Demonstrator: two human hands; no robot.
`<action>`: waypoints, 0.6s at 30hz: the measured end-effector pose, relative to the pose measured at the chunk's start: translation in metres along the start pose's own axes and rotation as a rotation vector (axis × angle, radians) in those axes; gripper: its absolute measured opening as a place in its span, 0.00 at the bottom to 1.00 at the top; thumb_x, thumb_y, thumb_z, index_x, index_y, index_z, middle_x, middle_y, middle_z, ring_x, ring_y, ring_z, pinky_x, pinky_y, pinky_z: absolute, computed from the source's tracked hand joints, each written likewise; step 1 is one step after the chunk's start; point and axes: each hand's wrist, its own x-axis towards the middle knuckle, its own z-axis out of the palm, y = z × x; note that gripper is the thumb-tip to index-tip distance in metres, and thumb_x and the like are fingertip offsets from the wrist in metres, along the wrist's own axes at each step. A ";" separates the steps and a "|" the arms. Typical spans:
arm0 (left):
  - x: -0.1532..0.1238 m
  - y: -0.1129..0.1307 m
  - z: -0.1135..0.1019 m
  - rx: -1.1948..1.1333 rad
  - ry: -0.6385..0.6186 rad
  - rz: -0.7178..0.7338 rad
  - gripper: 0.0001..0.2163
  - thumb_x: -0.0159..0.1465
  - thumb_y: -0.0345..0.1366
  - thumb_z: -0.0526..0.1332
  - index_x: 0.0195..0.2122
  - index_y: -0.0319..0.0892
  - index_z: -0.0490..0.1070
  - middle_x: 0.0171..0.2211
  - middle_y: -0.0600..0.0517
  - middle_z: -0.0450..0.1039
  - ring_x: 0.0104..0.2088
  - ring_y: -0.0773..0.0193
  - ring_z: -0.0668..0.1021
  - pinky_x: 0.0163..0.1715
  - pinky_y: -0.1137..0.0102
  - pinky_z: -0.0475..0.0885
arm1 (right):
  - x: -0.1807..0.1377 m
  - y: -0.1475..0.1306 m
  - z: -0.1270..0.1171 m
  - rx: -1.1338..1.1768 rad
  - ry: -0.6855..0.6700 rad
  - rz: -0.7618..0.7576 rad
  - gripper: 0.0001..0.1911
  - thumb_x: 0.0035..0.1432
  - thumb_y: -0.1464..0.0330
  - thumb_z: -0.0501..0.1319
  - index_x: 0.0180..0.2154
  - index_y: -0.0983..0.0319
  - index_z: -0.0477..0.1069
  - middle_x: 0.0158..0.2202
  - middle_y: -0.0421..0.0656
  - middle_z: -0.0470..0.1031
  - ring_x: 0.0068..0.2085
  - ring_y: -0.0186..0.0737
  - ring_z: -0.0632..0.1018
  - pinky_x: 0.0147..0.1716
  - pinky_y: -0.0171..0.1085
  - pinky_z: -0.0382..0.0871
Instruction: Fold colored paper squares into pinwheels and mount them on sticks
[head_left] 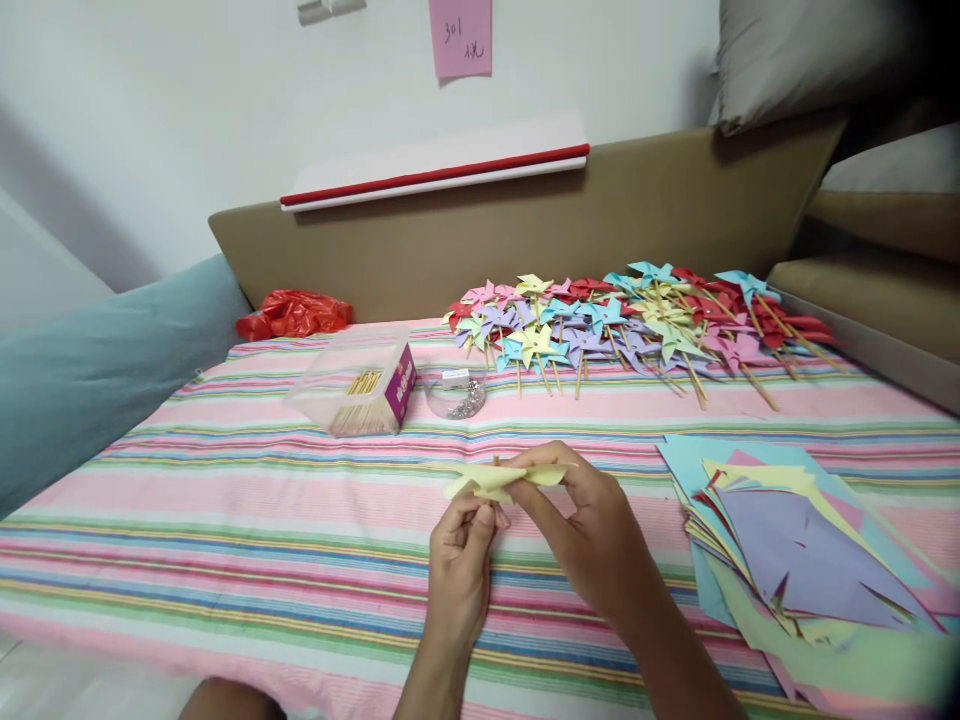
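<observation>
A pale yellow paper pinwheel (480, 482) is held up over the striped cloth, seen almost edge-on. My right hand (604, 530) pinches its folded paper from the right, with thumb below and fingers above. Just under the paper, the fingers of my left hand (459, 560) are closed around what looks like its thin wooden stick. A short wooden tip pokes out above the paper's centre; most of the stick is hidden by the fingers.
Beyond my hands stand a plastic box (367, 410) of wooden sticks and a round clear dish (456, 395) of small metal pieces. Finished pinwheels (592, 320) lie heaped at the back right. Cut coloured paper sheets (795, 540) are stacked at right; a red plastic bag (296, 315) sits back left.
</observation>
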 end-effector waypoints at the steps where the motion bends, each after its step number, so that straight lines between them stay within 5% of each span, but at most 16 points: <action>1: 0.000 0.000 0.000 0.008 -0.002 -0.001 0.09 0.63 0.41 0.69 0.31 0.42 0.77 0.28 0.54 0.72 0.33 0.68 0.73 0.39 0.73 0.68 | 0.000 0.001 0.001 0.035 0.000 0.037 0.02 0.64 0.67 0.62 0.38 0.56 0.74 0.37 0.38 0.80 0.40 0.37 0.80 0.40 0.33 0.72; 9: -0.001 -0.002 -0.003 0.076 -0.022 -0.003 0.07 0.65 0.41 0.67 0.36 0.42 0.77 0.31 0.53 0.74 0.35 0.65 0.74 0.41 0.71 0.68 | 0.003 0.005 0.001 0.237 -0.022 0.179 0.17 0.63 0.64 0.64 0.54 0.56 0.72 0.45 0.42 0.82 0.50 0.41 0.81 0.47 0.36 0.76; 18: -0.001 -0.001 0.000 0.127 -0.003 0.002 0.09 0.64 0.43 0.67 0.34 0.42 0.77 0.29 0.52 0.73 0.34 0.63 0.73 0.40 0.70 0.67 | 0.003 0.005 -0.002 0.241 -0.098 0.162 0.15 0.66 0.63 0.62 0.53 0.55 0.76 0.52 0.44 0.80 0.51 0.43 0.80 0.52 0.39 0.75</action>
